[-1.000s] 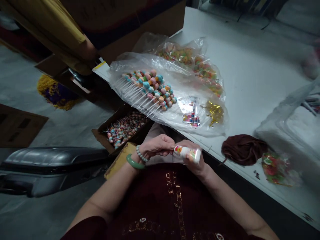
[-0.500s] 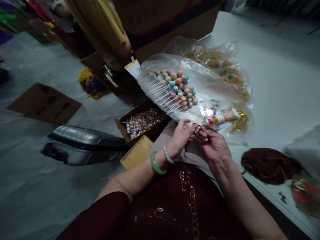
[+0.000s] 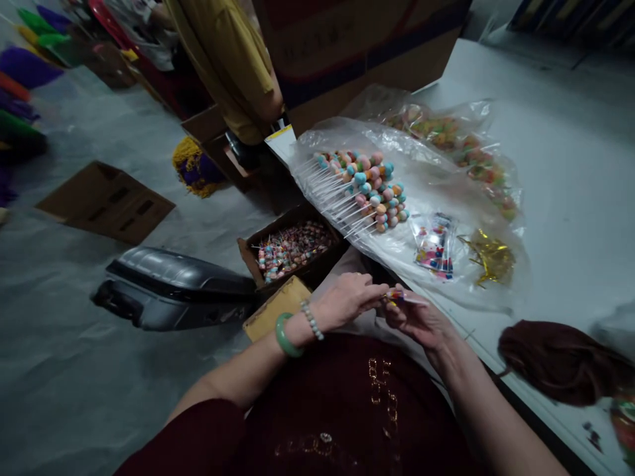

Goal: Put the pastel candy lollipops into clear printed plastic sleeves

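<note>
My left hand (image 3: 350, 301), with a green bangle and a beaded bracelet on its wrist, pinches one end of a small printed candy wrapper (image 3: 404, 297) above my lap. From the other side my right hand (image 3: 419, 324) has its fingers closed round the same wrapper. What is inside it I cannot make out. Beyond the hands, candy skewers (image 3: 367, 182) with pastel balls on white sticks lie piled on a clear plastic sheet (image 3: 426, 175). Beside them are flat printed wrappers (image 3: 435, 244) and gold twist ties (image 3: 491, 258).
An open carton (image 3: 251, 254) of wrapped candies stands left of my lap, near a grey suitcase (image 3: 183, 281). Bagged candies (image 3: 466, 149) and a large carton (image 3: 362, 59) occupy the table's far side. Dark cloth (image 3: 560, 360) lies right. A person in yellow (image 3: 223, 66) stands beyond.
Both hands have drawn down toward my body, off the sheet's edge. The wrapped piece that stretched right over the sheet no longer shows there, uncovering the flat wrappers. The view has shifted.
</note>
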The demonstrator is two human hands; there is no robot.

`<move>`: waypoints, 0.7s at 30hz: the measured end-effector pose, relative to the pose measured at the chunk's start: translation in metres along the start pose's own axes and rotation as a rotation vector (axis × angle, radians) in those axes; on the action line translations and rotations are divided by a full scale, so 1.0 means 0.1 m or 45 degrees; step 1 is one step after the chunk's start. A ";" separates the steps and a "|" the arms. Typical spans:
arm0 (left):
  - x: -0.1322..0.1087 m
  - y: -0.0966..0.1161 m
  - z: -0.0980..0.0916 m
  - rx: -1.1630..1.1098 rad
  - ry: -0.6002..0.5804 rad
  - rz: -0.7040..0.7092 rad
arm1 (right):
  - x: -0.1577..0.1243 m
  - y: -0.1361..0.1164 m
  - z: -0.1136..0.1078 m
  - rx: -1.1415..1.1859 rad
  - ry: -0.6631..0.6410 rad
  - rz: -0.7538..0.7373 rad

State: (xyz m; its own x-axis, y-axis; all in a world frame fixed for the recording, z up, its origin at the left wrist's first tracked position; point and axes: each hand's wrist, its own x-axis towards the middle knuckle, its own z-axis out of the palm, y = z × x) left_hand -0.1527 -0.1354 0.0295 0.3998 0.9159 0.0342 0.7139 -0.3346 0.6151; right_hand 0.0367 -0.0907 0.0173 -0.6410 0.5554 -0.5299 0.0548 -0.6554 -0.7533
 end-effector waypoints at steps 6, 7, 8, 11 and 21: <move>-0.40 -0.46 -0.24 0.337 -0.011 -0.230 | 0.21 -0.02 0.12 -0.590 0.320 -0.303; -0.45 -0.57 -0.29 0.397 0.121 -0.452 | 0.23 -0.03 0.09 -0.726 0.458 -0.398; -0.49 -0.67 -0.33 0.487 0.261 -0.671 | 0.24 -0.05 0.04 -0.839 0.603 -0.479; -0.48 -0.83 -0.38 0.652 0.510 -0.936 | 0.22 -0.09 -0.15 -1.073 0.977 -0.612; 0.34 -0.04 0.34 -0.420 0.451 -0.257 | 0.35 -0.37 -0.61 -1.614 1.547 -0.366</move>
State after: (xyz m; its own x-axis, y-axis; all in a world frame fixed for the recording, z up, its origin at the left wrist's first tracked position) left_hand -0.1223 -0.1102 0.0009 0.0133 0.9929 0.1181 0.5147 -0.1081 0.8505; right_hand 0.0591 -0.0162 0.0032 0.1042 0.9846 0.1403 0.9301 -0.0465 -0.3643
